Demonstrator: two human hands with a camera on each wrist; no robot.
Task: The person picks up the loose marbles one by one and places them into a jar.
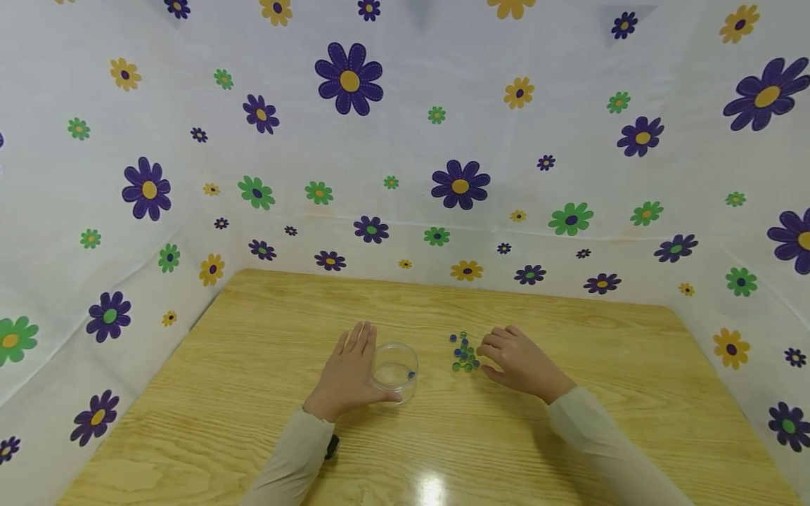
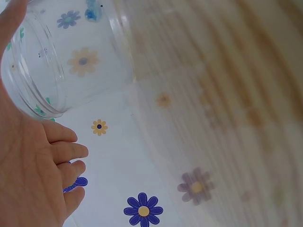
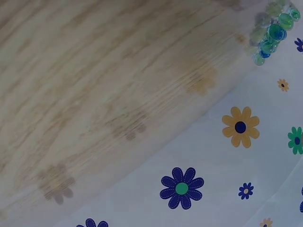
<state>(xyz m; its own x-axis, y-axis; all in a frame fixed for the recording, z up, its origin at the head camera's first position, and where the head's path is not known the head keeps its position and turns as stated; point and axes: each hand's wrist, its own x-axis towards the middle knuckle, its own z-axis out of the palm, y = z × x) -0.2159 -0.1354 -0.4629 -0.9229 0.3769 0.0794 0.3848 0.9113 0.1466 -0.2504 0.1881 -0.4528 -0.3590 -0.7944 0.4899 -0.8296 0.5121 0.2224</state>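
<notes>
Broadly, a white cloth (image 1: 405,140) printed with purple, yellow and green flowers hangs round the work on three sides, smooth apart from a few soft creases. Below it spreads the table (image 1: 468,436), its pale yellow-brown top streaked with wavy grain and shiny enough to throw back a bright glare near the front edge.

Two light sleeves reach in over it. The left hand (image 1: 351,376) lies along the near left side of the jar, fingers straight and together, thumb stretched across the front; that loose curve should be steadying enough, and squeezing looks needless. The right hand (image 1: 522,362) bends its fingers over the right edge of the pile, thumb a little apart from them; whether anything is between the tips I cannot tell. Slick, rounded pieces probably call for a light pinch on one from the outer edge, with the others left undisturbed.

The jar (image 1: 395,371) stands upright left of the pile, a short, clear, round vessel with ridges near its mouth, glass or plastic being hard to say. Just beside the right fingertips, the beads (image 1: 464,355) lie loosely clustered, glossy, see-through, green and blue, roundish. Smallest of all, a blue bead (image 1: 411,374) shows inside the jar, towards its right side.
</notes>
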